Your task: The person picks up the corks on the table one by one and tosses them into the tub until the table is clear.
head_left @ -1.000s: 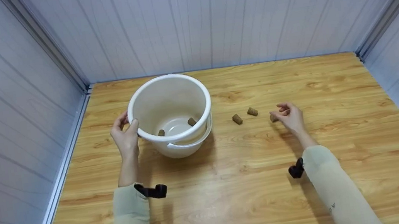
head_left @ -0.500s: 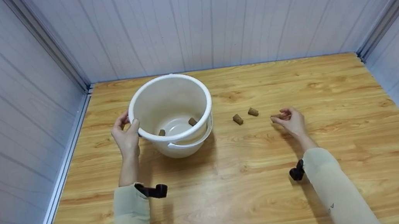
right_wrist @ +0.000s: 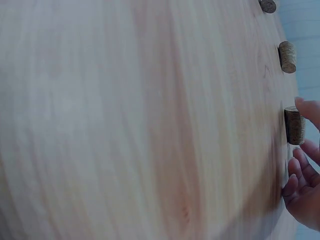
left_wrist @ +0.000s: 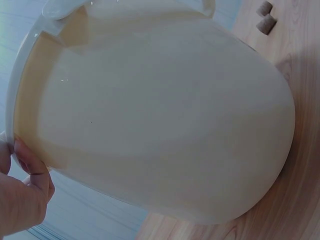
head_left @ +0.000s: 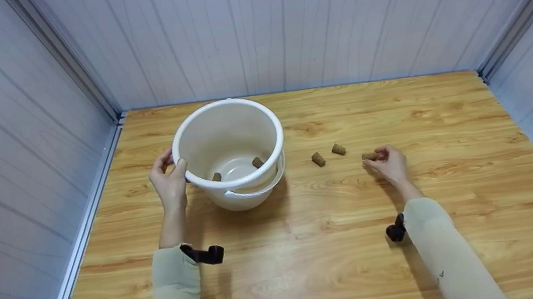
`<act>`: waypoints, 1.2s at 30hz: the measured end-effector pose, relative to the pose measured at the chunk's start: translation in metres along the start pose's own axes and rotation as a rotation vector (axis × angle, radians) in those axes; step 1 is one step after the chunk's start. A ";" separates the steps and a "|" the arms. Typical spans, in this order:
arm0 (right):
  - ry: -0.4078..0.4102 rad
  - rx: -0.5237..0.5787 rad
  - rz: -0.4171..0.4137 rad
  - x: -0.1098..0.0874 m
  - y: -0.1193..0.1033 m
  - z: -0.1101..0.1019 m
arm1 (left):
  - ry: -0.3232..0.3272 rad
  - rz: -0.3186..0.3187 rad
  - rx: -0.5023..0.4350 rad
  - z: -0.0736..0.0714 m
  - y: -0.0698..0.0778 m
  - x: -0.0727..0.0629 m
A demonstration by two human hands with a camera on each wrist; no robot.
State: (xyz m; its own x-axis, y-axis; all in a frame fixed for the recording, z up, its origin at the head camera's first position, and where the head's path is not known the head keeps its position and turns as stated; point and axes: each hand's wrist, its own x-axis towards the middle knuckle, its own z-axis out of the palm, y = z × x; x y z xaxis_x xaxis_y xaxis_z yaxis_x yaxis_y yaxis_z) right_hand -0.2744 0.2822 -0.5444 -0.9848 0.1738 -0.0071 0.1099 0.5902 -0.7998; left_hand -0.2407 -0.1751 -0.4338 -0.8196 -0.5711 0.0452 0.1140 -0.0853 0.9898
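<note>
A white plastic bucket stands on the wooden table with its handle hanging down on the near right side. My left hand grips its rim at the left, thumb over the edge; the left wrist view shows curled fingers just under the rim. Inside lie two brown corks, a right one and a left one partly hidden by the rim. Right of the bucket, my right hand pinches a cork by its ends, close over the table.
Two more loose corks, a left one and a right one, lie on the table between bucket and right hand. Pale panelled walls enclose the back and both sides. A black wrist camera juts from the left sleeve.
The fingers of my right hand have closed on the cork and come slightly nearer to me; the cork now lies crosswise between the fingertips. Left hand and bucket stay put.
</note>
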 end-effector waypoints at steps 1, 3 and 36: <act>-0.002 -0.005 0.007 0.000 0.000 0.000 | 0.001 -0.003 0.003 0.000 0.000 0.000; -0.005 -0.017 0.015 0.001 -0.001 0.000 | 0.002 -0.011 0.009 0.000 0.000 0.000; 0.009 -0.060 -0.006 0.000 -0.001 0.001 | 0.007 0.008 -0.013 0.002 0.001 0.000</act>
State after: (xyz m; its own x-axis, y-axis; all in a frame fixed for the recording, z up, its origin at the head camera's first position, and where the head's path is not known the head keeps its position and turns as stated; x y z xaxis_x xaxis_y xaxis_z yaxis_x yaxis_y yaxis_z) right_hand -0.2748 0.2807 -0.5443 -0.9842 0.1769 0.0030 0.1122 0.6371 -0.7626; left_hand -0.2415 -0.1739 -0.4328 -0.8145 -0.5778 0.0525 0.1285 -0.0914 0.9875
